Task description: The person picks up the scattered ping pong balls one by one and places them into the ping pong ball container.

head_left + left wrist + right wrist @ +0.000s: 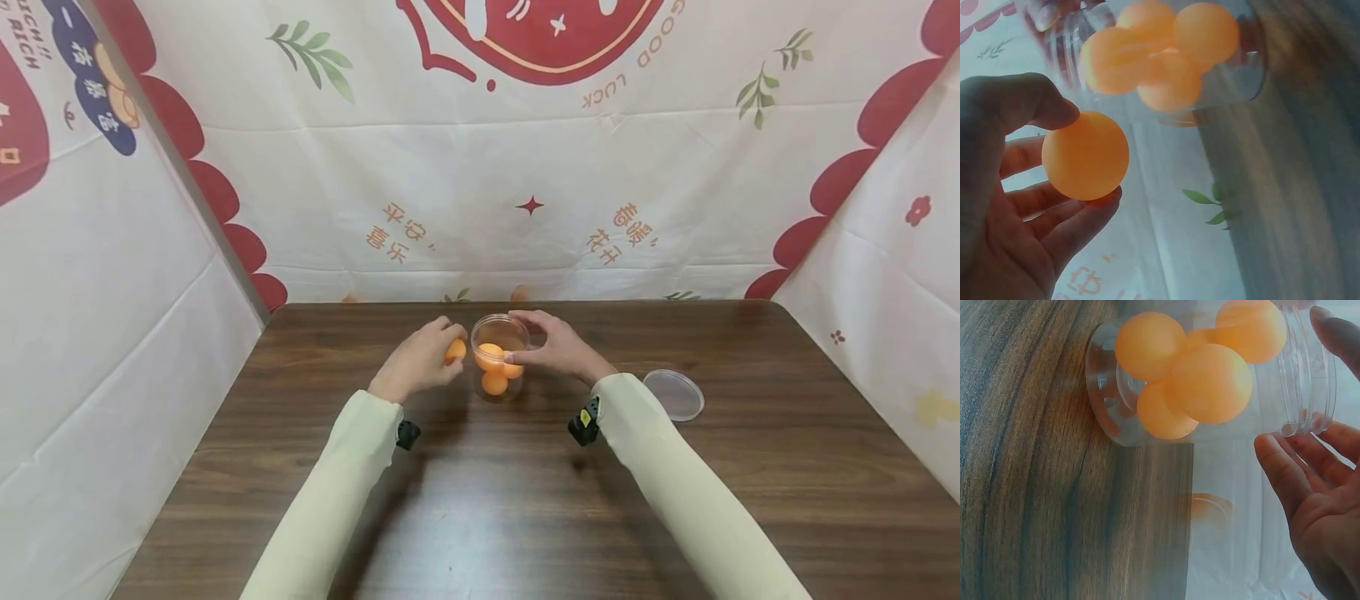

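My left hand (pixel 422 360) pinches an orange ping-pong ball (pixel 1085 156) between thumb and fingers, just left of a clear plastic jar (pixel 500 332). The jar stands upright near the table's back edge and looks uncapped. Several orange ping-pong balls (pixel 1210 384) lie piled in its lower part. On the jar's right side, my right hand (pixel 561 346) holds it by the ridged rim, thumb on the near side and fingers behind. The held ball is outside the jar, at about the height of its upper half.
A clear round lid (pixel 674 394) lies on the brown wooden table (pixel 465 500), beside my right forearm. Behind the table hangs a white printed cloth (pixel 480 167), with more cloth along both sides.
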Available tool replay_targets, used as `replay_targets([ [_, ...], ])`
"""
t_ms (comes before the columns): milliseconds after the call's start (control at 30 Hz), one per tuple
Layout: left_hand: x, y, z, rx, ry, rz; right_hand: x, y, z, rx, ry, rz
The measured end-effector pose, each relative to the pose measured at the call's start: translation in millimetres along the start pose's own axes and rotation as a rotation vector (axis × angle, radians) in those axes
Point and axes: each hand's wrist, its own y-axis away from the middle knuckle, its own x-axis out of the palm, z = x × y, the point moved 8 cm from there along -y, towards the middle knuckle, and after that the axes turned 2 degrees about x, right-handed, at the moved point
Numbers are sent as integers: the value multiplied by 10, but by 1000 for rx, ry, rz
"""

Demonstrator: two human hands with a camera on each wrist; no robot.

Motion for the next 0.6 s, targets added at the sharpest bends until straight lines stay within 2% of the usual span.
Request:
replay_targets([
  [233, -167, -118, -47, 8, -3, -32, -9, -4, 18, 1, 1, 6],
  [400, -210, -227, -177, 53, 25, -57, 3, 5, 21, 8, -4, 11],
  [600, -155, -371, -332, 72, 43, 5, 11, 10, 40, -20, 5, 13],
])
